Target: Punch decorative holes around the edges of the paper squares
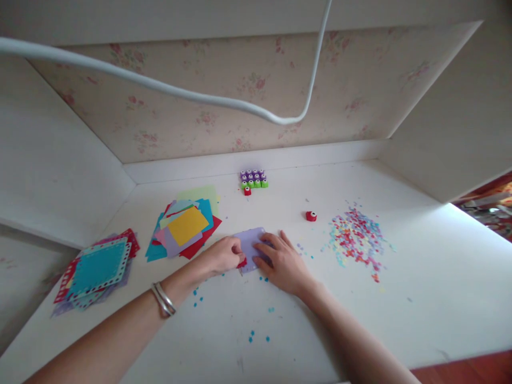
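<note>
White, flat tabletop (224,341) spreads across my remote view below pink-flowered beige wallpaper (176,120). I see the right hand (285,261) open and spread, the left hand (224,254) curled closed. Partly beneath the right one lies a lilac rectangular paper sheet (248,238); at its near-left corner the left grips a small red plastic punch (242,263), mostly hidden.

Probably a cable (192,95) hangs before floral wallpaper (228,128).
</note>
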Demonstrator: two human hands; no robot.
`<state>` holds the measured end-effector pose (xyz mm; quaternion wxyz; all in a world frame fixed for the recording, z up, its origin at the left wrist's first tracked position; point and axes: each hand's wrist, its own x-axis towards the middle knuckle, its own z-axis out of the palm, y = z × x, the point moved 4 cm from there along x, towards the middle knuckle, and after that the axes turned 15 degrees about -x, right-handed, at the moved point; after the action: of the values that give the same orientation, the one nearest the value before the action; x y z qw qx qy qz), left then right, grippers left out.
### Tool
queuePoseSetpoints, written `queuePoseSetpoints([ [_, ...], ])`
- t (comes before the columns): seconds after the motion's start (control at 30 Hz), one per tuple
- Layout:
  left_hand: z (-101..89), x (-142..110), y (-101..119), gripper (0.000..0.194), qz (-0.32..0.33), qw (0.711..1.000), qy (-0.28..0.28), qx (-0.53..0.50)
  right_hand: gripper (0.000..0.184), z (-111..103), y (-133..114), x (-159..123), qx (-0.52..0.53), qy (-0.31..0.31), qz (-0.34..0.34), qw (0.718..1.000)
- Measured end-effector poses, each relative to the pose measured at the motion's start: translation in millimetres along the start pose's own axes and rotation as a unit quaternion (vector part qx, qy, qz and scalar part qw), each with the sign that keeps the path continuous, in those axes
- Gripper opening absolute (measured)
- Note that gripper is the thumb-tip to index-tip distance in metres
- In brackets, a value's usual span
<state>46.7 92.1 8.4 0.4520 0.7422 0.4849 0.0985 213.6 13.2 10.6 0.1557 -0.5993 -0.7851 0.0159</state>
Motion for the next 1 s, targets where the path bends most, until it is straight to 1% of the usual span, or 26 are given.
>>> queuePoseSetpoints([
  [0.1,-3.3,-0.8,-0.1,0.018,-0.008,1.0,-0.013,-0.008,0.032,-1.1,0.1,-0.1,0.003,0.001,-0.005,1.0],
  [0.23,-5.2,-13.0,3.7,0.026,0.03,0.999,-0.001,-0.02,0.031,-2.6,0.6,-0.5,0.003,0.005,-0.004,1.0],
  [0.37,-7.7,-28.9,0.5,0.03,0.062,0.997,0.04,-0.023,0.031,-3.3,0.8,-1.2,0.005,0.005,-0.002,1.0],
  [0.43,-12.2,-36.0,-2.4,0.029,0.1,0.993,0.065,-0.016,0.031,-3.5,1.0,-1.5,0.005,0.005,0.0,1.0],
  [0.5,-18.0,-43.0,-7.4,0.028,0.127,0.988,0.086,-0.008,0.031,-3.6,1.1,-1.5,0.004,0.006,0.0,1.0],
  [0.63,-26.4,-59.5,-20.7,0.031,0.153,0.979,0.134,0.021,0.031,-2.0,1.2,-1.1,0.002,0.002,-0.001,1.0],
  [0.73,-22.9,-69.9,-31.3,0.027,0.172,0.97,0.164,0.043,0.031,-0.3,1.1,-0.6,0.003,0.001,-0.003,1.0],
  [0.83,-14.5,-73.4,-39.5,0.031,0.197,0.961,0.191,0.045,0.031,-2.3,-0.7,0.2,0.012,0.018,0.002,1.0],
  [0.93,-6.6,-71.4,-40.2,0.028,0.216,0.955,0.201,0.027,0.031,-10.0,-7.2,1.0,0.052,0.062,0.013,0.997],
  [1.0,-3.5,-71.3,-36.6,0.032,0.224,0.95,0.215,0.016,0.033,-15.5,-15.6,1.4,0.101,0.08,0.007,0.992],
])
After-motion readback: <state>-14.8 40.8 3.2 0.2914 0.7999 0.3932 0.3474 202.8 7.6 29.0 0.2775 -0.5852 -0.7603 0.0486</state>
